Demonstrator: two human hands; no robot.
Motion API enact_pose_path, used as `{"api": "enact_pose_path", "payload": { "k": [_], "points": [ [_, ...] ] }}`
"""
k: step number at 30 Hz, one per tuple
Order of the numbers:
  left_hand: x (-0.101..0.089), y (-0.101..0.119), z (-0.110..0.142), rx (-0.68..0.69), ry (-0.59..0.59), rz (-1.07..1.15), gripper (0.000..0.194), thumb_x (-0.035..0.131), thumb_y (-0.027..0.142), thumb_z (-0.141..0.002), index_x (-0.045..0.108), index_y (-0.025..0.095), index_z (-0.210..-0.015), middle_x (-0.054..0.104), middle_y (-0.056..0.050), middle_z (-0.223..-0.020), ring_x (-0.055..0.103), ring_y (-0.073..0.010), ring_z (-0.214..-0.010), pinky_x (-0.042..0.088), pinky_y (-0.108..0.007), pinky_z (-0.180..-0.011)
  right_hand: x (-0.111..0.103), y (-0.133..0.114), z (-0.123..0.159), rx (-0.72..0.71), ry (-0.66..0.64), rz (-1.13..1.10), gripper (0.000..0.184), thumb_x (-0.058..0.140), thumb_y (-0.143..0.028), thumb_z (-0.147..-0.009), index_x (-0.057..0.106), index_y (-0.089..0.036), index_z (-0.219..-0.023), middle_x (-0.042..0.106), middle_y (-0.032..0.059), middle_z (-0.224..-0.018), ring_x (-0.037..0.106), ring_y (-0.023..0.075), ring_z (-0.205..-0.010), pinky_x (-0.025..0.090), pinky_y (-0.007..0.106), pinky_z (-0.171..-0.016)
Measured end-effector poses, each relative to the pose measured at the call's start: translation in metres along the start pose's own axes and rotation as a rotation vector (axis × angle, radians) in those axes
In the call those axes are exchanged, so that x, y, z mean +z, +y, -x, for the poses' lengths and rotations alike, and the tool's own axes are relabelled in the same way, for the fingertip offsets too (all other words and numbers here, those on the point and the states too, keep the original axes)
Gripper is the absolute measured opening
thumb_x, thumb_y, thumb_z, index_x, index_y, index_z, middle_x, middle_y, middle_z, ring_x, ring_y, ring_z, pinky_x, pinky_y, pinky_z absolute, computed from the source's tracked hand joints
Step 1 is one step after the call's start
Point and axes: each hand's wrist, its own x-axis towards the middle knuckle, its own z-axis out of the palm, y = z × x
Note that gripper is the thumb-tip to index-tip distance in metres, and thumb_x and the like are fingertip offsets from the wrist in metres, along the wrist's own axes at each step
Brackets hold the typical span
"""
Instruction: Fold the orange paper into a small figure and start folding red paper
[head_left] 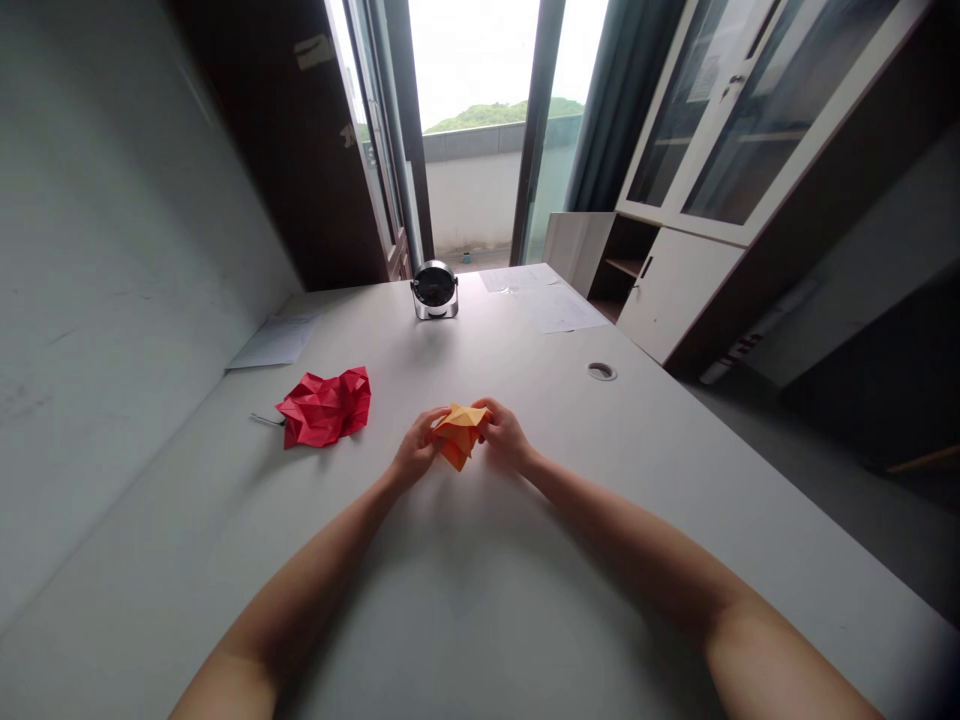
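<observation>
A creased piece of orange paper [460, 432], folded with points sticking out, is held between my two hands just above the white table. My left hand [417, 446] pinches its left edge, fingers closed on it. At the opposite edge, my right hand [504, 434] grips the paper between thumb and fingers. Some fingertips are hidden behind the folds. To the left of my left hand lies a crumpled, creased sheet of red paper [324, 408], apart from both hands.
A thin metallic object [266, 420] pokes out beside the red paper. Toward the back stands a round black device on a metal stand [435, 290]. White sheets [559, 306] lie at the back right, more papers [274, 342] at the left wall. A cable hole [602, 371] is on the right.
</observation>
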Motion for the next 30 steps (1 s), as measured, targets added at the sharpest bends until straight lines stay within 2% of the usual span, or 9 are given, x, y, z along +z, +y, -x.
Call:
{"api": "enact_pose_path", "payload": {
  "k": [4, 7, 10, 13, 16, 19, 23, 27, 30],
  "points": [
    [-0.003, -0.001, 0.0, -0.082, 0.073, 0.011, 0.031, 0.06, 0.025, -0.088, 0.07, 0.021, -0.117, 0.06, -0.01, -0.132, 0.054, -0.026, -0.126, 0.043, -0.04, -0.109, 0.0, 0.0, -0.001, -0.006, -0.043, -0.078, 0.017, 0.059, -0.029, -0.079, 0.06, -0.02, -0.093, 0.061, -0.0051, -0.063, 0.053, 0.0101, -0.053, 0.045, 0.022, -0.053],
    [-0.005, -0.002, 0.0, -0.213, 0.103, 0.092, 0.032, 0.06, 0.031, -0.087, 0.07, 0.019, -0.115, 0.068, -0.01, -0.117, 0.063, -0.0232, -0.107, 0.051, -0.037, -0.096, 0.001, -0.002, -0.001, -0.023, -0.086, -0.127, 0.019, 0.062, -0.032, -0.08, 0.063, -0.02, -0.095, 0.062, -0.0033, -0.068, 0.055, 0.0111, -0.059, 0.047, 0.025, -0.059],
    [-0.007, -0.002, -0.001, -0.315, 0.102, 0.252, 0.037, 0.059, 0.036, -0.087, 0.067, 0.016, -0.117, 0.07, -0.009, -0.106, 0.066, -0.0201, -0.09, 0.055, -0.035, -0.082, 0.001, -0.004, 0.0, -0.021, -0.096, -0.166, 0.018, 0.062, -0.031, -0.079, 0.065, -0.019, -0.093, 0.063, -0.0016, -0.071, 0.055, 0.0117, -0.062, 0.046, 0.026, -0.061],
    [-0.009, -0.001, -0.003, -0.327, 0.136, 0.353, 0.033, 0.06, 0.031, -0.082, 0.067, 0.016, -0.11, 0.069, -0.008, -0.104, 0.065, -0.0189, -0.088, 0.056, -0.034, -0.079, 0.0, -0.004, -0.002, -0.01, -0.062, -0.183, 0.017, 0.06, -0.027, -0.076, 0.067, -0.019, -0.089, 0.064, -0.0009, -0.074, 0.055, 0.0123, -0.066, 0.046, 0.026, -0.063],
    [-0.012, -0.003, -0.004, -0.313, 0.185, 0.37, 0.022, 0.059, 0.022, -0.074, 0.067, 0.016, -0.095, 0.068, -0.004, -0.095, 0.065, -0.0172, -0.085, 0.055, -0.032, -0.08, -0.004, -0.003, -0.004, 0.002, -0.033, -0.165, 0.016, 0.059, -0.024, -0.072, 0.069, -0.018, -0.084, 0.064, -0.0003, -0.075, 0.055, 0.0128, -0.067, 0.046, 0.027, -0.065],
    [-0.016, -0.005, -0.004, -0.307, 0.221, 0.301, 0.02, 0.056, 0.021, -0.073, 0.067, 0.016, -0.088, 0.067, -0.004, -0.092, 0.064, -0.0169, -0.085, 0.053, -0.029, -0.078, -0.01, -0.003, -0.005, -0.014, -0.057, -0.116, 0.017, 0.056, -0.026, -0.074, 0.07, -0.018, -0.081, 0.066, 0.0014, -0.076, 0.056, 0.0139, -0.068, 0.047, 0.028, -0.068],
    [-0.022, -0.009, -0.003, -0.308, 0.215, 0.092, 0.026, 0.05, 0.021, -0.073, 0.07, 0.017, -0.089, 0.069, -0.004, -0.089, 0.062, -0.0162, -0.079, 0.05, -0.026, -0.07, -0.017, -0.007, -0.003, -0.105, -0.137, 0.033, 0.03, 0.049, -0.035, -0.087, 0.071, -0.017, -0.078, 0.069, 0.0047, -0.078, 0.06, 0.0166, -0.075, 0.047, 0.029, -0.075],
    [-0.023, -0.012, -0.003, -0.255, 0.175, -0.092, 0.023, 0.053, 0.03, -0.082, 0.071, 0.018, -0.087, 0.069, -0.003, -0.081, 0.06, -0.0154, -0.073, 0.048, -0.025, -0.068, -0.016, -0.001, -0.004, -0.161, -0.074, 0.328, 0.029, 0.055, -0.036, -0.088, 0.067, -0.018, -0.068, 0.065, 0.0024, -0.071, 0.056, 0.0144, -0.068, 0.042, 0.026, -0.066],
    [-0.021, -0.014, -0.003, -0.221, 0.161, -0.143, 0.02, 0.06, 0.034, -0.082, 0.07, 0.019, -0.09, 0.069, -0.003, -0.083, 0.063, -0.0162, -0.076, 0.048, -0.025, -0.07, -0.014, 0.008, -0.006, -0.17, -0.062, 0.385, 0.02, 0.059, -0.034, -0.085, 0.066, -0.018, -0.074, 0.063, -0.0001, -0.069, 0.053, 0.0128, -0.064, 0.039, 0.024, -0.062]
  ]
}}
